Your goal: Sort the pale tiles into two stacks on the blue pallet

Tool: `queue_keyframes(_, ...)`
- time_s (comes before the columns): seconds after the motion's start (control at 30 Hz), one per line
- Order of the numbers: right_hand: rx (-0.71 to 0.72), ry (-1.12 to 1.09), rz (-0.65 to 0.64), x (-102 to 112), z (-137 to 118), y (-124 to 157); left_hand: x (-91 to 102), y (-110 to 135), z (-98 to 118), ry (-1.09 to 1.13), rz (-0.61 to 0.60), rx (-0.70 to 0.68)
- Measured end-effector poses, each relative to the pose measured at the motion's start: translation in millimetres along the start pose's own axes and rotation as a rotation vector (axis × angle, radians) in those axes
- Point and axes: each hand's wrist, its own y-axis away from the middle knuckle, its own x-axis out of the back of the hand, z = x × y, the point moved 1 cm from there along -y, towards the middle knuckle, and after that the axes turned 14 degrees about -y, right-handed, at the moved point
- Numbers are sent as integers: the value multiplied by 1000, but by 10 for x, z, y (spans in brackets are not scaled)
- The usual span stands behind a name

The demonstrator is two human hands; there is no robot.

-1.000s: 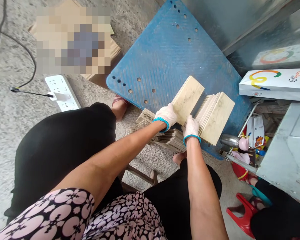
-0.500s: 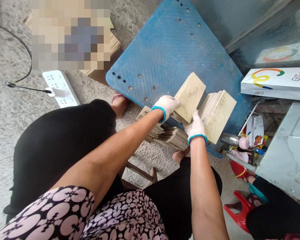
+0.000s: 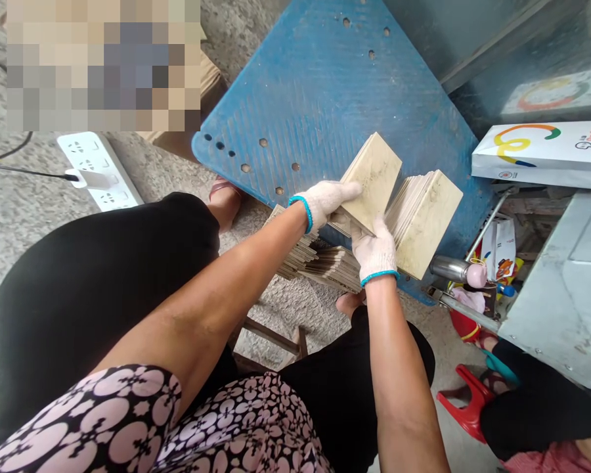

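My left hand (image 3: 328, 200), in a white knitted glove with a blue cuff, grips the left edge of a stack of thin pale boards (image 3: 374, 180), its thumb on the top face. My right hand (image 3: 375, 249), gloved alike, is closed on the stack's near corner; its lower fingers are partly hidden. Right beside it leans a second stack of boards (image 3: 426, 223) on the blue plastic pallet (image 3: 320, 98). Below my hands, more boards (image 3: 332, 268) stand in rows at the pallet's near edge, partly covered by my left forearm.
A metal bottle (image 3: 450, 269) with a pink lid lies right of the stacks, near a white paper bag (image 3: 536, 151) and a grey metal panel (image 3: 561, 282). A power strip (image 3: 101, 174) rests on the floor at left. A co-worker's leg (image 3: 536, 394) and a red stool (image 3: 465, 404) show lower right.
The view has shifted slightly, so most things sit a little further left and up. Both hands stay on the same stack, my left thumb reaching further across its top face.
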Motion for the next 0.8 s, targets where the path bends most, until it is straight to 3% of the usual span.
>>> queue_keyframes(0.1, 50, 36, 17, 11, -30, 8, -41, -21, -19, 35, -22, -30)
queue_keyframes(0.3, 63, 97, -69, 27, -118, 77, -92, 54, -67, 93, -55, -125)
queue_keyframes(0.43, 113, 84, -202, -61, -176, 227, -160, 226, -8, 192, -95, -246)
queue_keyframes(0.6, 145, 64, -339, -87, -351, 543, -285, 613, 164, 116, -66, -299)
queue_keyframes(0.7, 103, 93, -279, 51, -487, 795, -297, 982, 196, 72, -53, -318)
queue_keyframes(0.8, 48, 144, -217, 241, -538, 1088, -241, 1395, 90, 59, -93, -326)
